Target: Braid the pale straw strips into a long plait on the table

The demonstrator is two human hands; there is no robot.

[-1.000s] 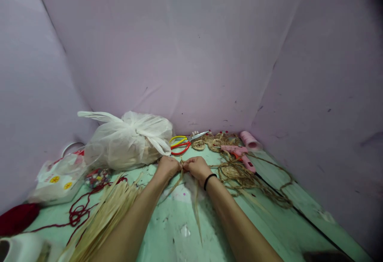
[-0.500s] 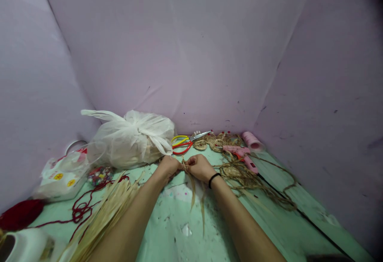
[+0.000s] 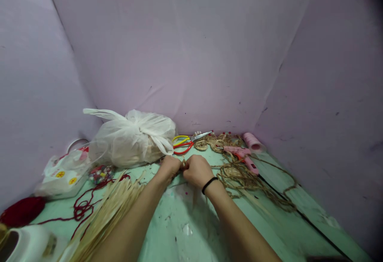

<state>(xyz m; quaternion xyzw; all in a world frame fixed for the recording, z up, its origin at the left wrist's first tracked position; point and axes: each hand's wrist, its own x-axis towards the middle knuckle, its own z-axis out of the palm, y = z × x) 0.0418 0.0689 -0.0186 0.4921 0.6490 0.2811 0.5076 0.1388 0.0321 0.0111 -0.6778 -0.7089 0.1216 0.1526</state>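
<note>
Pale fibre strips [image 3: 112,208] lay at left. Left hand [image 3: 169,168] was pinched onto a small fibre piece [image 3: 184,161], located between both hands. Right hand [image 3: 198,171] was likewise pinched onto it from the other side; fingertip contact was partly hidden. Judged best: steady left hold, small right-hand adjustments close to the pinch. Tangled twine [image 3: 243,180] lay at right.

No legible text, just 2 yellow emblems [image 3: 60,174] on white package [image 3: 56,190]

A thin black band [image 3: 210,183] circles the bare right wrist [image 3: 214,190].
</note>
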